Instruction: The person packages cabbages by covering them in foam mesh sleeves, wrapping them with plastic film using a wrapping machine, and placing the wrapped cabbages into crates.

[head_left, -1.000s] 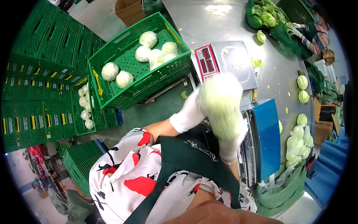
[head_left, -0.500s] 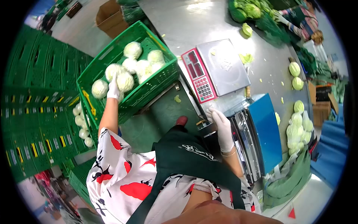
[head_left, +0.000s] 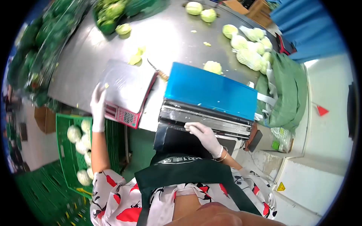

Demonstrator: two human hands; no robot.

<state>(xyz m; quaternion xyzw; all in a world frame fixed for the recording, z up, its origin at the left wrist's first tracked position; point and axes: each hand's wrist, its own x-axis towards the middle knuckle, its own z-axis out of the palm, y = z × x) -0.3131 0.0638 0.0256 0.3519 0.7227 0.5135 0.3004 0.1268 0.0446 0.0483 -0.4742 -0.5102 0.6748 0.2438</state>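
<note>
My left hand (head_left: pixel 98 107), in a white glove, is at the left edge of the digital scale (head_left: pixel 126 88). Its fingers reach out flat toward the weighing plate, and nothing shows in them. The scale has a silver plate and a red keypad front. My right hand (head_left: pixel 205 139), also gloved, hovers at the front of the packing machine with the blue lid (head_left: pixel 211 92). Its fingers stretch left, slightly bent, with no object visible in them. A green crate (head_left: pixel 64 150) holding several cabbages in white foam nets (head_left: pixel 83 145) stands below my left arm.
On the metal table (head_left: pixel 158 26) lie bare cabbages (head_left: pixel 208 15), netted cabbages (head_left: pixel 250 54), a wooden-handled knife (head_left: pixel 162 74) and leaf scraps (head_left: pixel 135 58). A green bag (head_left: pixel 288 90) hangs at the right. Wrapped green bundles (head_left: pixel 49 45) stand at the left.
The view has turned to the right. My left hand has left the netted cabbage in the crate and moved to the scale. My right hand remains by the packing machine.
</note>
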